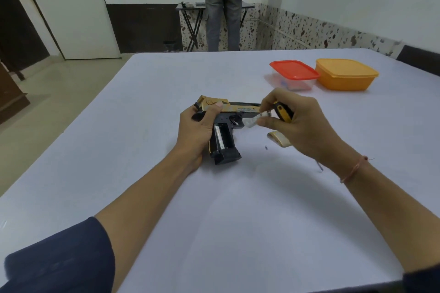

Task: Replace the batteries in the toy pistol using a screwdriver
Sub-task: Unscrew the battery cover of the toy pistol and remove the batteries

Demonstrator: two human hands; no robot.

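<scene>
Gold-and-black toy pistol on its side, grip compartment open, 1 battery seated inside. Yellow-black screwdriver just right of the barrel; gold cover right of the grip.

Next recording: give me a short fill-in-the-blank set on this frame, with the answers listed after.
1. The left hand grips the gold and black toy pistol, whose open grip shows ____ silver battery inside.
2. The right hand holds the yellow and black screwdriver and pinches a loose ____ at its fingertips.
3. The gold compartment cover lies on the white table beside the ____ hand.
4. The clear plastic box has a ____ lid.
Missing words: one; battery; right; red.
</scene>
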